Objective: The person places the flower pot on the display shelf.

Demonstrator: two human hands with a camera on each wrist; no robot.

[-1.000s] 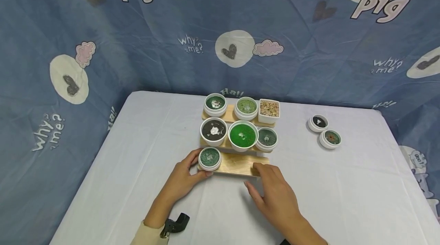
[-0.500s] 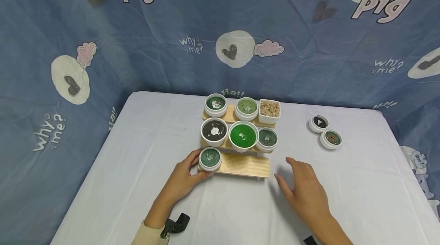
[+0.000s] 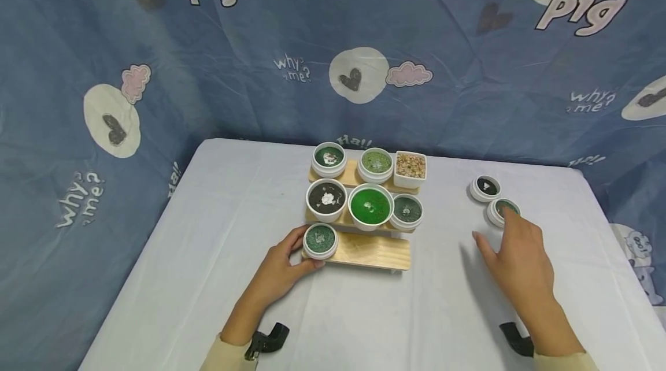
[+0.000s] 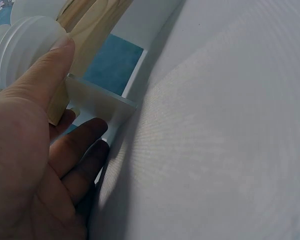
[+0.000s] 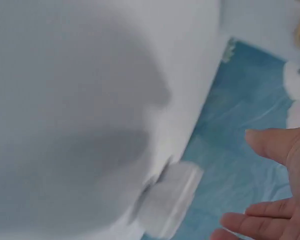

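Note:
At the left end of a wooden stand's lowest step (image 3: 372,251) sits a small round white jar (image 3: 320,241) with speckled green contents. My left hand (image 3: 283,270) holds that jar between thumb and index finger; in the left wrist view the thumb (image 4: 50,67) lies against its white side, while the other fingers are curled near the step's support (image 4: 97,97). Over on the right, my right hand (image 3: 522,261) hovers with thumb and fingers apart, holding nothing. Its index finger partly covers a green-topped white jar (image 3: 494,219). In the right wrist view a blurred white jar (image 5: 172,200) is apart from the fingers.
A white jar with dark contents (image 3: 485,189) stands just behind the green-topped one. The stand's upper steps carry several white cups, including a bright green one (image 3: 369,206) and a square one of beige bits (image 3: 411,169). A blue printed curtain (image 3: 234,99) hangs behind the table.
My right hand has moved from the lowest step's right end, across the table, to the two jars on the right. My left hand has kept its place at the jar.

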